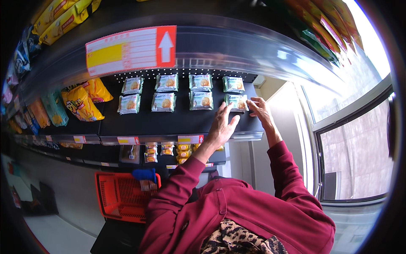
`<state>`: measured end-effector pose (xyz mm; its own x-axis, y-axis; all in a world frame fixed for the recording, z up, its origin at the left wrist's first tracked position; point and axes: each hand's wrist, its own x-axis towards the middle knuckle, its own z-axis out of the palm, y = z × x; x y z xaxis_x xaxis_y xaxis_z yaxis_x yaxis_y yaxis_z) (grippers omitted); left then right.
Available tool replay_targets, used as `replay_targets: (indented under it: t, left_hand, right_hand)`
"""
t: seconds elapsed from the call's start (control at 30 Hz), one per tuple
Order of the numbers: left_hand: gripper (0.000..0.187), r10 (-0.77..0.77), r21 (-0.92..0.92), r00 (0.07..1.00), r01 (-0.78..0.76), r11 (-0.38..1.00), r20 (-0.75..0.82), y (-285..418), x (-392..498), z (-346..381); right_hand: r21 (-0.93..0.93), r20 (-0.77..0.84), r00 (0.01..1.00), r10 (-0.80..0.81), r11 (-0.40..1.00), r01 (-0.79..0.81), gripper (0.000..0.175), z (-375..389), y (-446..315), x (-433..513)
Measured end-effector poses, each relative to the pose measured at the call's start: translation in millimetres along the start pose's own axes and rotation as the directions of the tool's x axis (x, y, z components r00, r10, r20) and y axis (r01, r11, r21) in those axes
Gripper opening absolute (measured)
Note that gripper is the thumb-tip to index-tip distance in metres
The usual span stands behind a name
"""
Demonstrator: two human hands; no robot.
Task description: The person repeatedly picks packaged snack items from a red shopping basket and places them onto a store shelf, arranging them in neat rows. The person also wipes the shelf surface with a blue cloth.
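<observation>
Two rows of small biscuit packets (165, 102) lie on a black metal shelf (158, 122), white and green with a biscuit picture. At the right end of the front row is one packet (237, 102) between my hands. My left hand (223, 124) is at its lower left corner, thumb and fingers apart. Over at its right edge, the fingertips of my right hand (262, 110) are spread and very close to the wrapper. Whether either hand touches it is hard to tell. Neither hand has the packet gripped.
An upper shelf edge with a price label (131, 49) juts out above. Yellow snack bags (83, 103) lie to the left. Wrapped cakes (183, 152) sit on the shelf below. A red shopping basket (119, 197) holds a blue item (144, 175). A window (353, 152) is at the right.
</observation>
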<state>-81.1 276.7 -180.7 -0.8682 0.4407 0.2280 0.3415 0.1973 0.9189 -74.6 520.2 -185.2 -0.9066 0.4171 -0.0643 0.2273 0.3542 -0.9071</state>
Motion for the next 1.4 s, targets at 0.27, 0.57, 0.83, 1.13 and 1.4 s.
replay_targets:
  t: [0.27, 0.57, 0.83, 1.13, 1.4]
  left_hand:
    - [0.056, -0.062, 0.081, 0.998, 0.062, 0.995, -0.004, -23, 21, 24]
    - [0.066, -0.056, -0.128, 0.977, 0.03, 0.991, -0.208, -39, 5, 36]
    - [0.083, 0.119, 0.162, 0.97, -0.086, 0.983, -0.21, -25, -8, 27]
    - [0.062, 0.141, 0.196, 0.982, -0.115, 0.974, -0.124, -17, -11, 19]
    - [0.049, 0.155, 0.213, 0.977, -0.122, 0.969, -0.147, -10, -17, 15]
  right_hand:
    - [-0.025, 0.291, 0.956, 0.032, 0.999, -0.026, 0.054, -2, -31, 15]
    - [0.064, 0.43, 0.901, -0.065, 0.997, 0.042, 0.039, -12, -35, -6]
    - [0.19, 0.405, 0.888, -0.221, 0.97, 0.154, 0.04, -9, -25, -38]
    - [0.325, 0.354, 0.924, -0.147, 0.945, 0.026, 0.031, -15, -3, -47]
    - [0.406, 0.274, 0.94, -0.204, 0.91, 0.079, 0.014, -8, 7, -52]
